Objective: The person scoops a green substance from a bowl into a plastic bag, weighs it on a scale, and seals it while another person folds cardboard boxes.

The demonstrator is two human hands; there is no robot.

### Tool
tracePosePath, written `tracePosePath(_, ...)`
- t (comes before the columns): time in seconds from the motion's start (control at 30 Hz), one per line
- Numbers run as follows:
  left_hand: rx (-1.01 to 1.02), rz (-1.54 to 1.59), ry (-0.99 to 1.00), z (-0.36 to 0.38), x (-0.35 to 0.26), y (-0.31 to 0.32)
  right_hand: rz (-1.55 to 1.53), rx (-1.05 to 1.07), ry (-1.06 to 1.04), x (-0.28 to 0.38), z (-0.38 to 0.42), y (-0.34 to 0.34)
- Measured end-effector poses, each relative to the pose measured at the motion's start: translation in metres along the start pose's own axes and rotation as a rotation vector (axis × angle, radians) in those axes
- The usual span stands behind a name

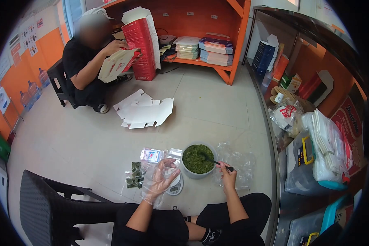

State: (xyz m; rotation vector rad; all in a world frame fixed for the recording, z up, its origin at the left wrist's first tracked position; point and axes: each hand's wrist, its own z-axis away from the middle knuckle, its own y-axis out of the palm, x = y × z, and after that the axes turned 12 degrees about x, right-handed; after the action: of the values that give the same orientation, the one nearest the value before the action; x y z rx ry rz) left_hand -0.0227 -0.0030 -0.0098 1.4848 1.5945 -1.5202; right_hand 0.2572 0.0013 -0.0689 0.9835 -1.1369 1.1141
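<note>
My left hand (160, 180), in a clear plastic glove, holds a clear plastic bag open above a small digital scale (175, 187) on the floor. My right hand (227, 174) grips the dark handle of a spoon (215, 161) whose bowl dips into a white bowl (184, 168) full of chopped green leaves (196, 158). To the left of the scale lies a small filled bag of greens (135, 175). A few empty printed packets (152, 155) lie just beyond.
A crumpled clear plastic sheet (238, 160) lies right of the bowl. A dark chair (49, 209) stands at my left. Flat white cardboard cutouts (145, 110) lie mid-floor. A seated person (88, 65) folds red boxes by orange shelves (205, 61). Cluttered shelving (315, 135) lines the right.
</note>
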Motion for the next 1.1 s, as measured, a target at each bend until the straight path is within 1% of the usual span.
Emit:
tracePosePath(0.07, 0.014, 0.033, -0.004, -0.002, -0.001, 0.001, -0.032, -0.007, 0.020, 0.002, 0.001, 0.002)
tracePosePath(0.13, 0.013, -0.014, 0.014, -0.001, -0.005, 0.000, -0.094, 0.055, 0.107, 0.005, 0.002, 0.003)
tracePosePath(0.17, 0.013, -0.018, 0.015, -0.001, -0.006, -0.002, -0.097, 0.057, 0.105, 0.006, 0.002, 0.002)
tracePosePath(0.27, 0.037, -0.027, -0.026, -0.001, -0.007, -0.003, -0.101, -0.006, 0.101, 0.006, 0.002, -0.002)
tracePosePath(0.33, 0.018, 0.047, 0.000, -0.001, -0.005, 0.000, -0.004, -0.014, -0.023, 0.003, 0.000, 0.003)
tracePosePath(0.37, 0.023, 0.046, 0.002, -0.002, -0.003, 0.001, -0.008, -0.019, -0.023, 0.003, 0.002, 0.004)
tracePosePath(0.43, -0.001, -0.088, 0.057, -0.002, -0.001, 0.000, 0.077, 0.084, 0.001, 0.004, 0.004, 0.007)
tracePosePath(0.57, -0.003, -0.100, 0.057, -0.002, -0.003, -0.001, 0.076, 0.081, -0.069, 0.005, 0.004, 0.002)
tracePosePath(0.63, 0.007, -0.059, 0.026, -0.003, -0.007, -0.001, 0.395, -0.008, -0.316, 0.004, -0.002, 0.001)
tracePosePath(0.73, 0.002, -0.050, 0.025, -0.002, 0.002, 0.002, 0.376, 0.047, -0.276, 0.001, 0.001, 0.011)
tracePosePath(0.87, -0.006, -0.075, 0.022, -0.001, 0.001, 0.000, 0.351, 0.086, -0.213, 0.015, 0.013, 0.012)
tracePosePath(0.93, 0.028, -0.093, -0.007, -0.002, 0.001, -0.001, 0.230, 0.061, -0.223, 0.012, 0.009, 0.009)
tracePosePath(0.97, 0.030, -0.090, -0.007, -0.002, 0.000, -0.001, 0.232, 0.059, -0.222, 0.009, 0.007, 0.012)
tracePosePath(1.03, 0.015, -0.083, 0.048, -0.003, -0.001, 0.001, 0.094, 0.063, -0.097, 0.006, 0.004, 0.019)
tracePosePath(1.1, 0.014, -0.097, 0.054, -0.003, -0.001, 0.001, 0.083, 0.067, -0.112, 0.009, 0.004, 0.018)
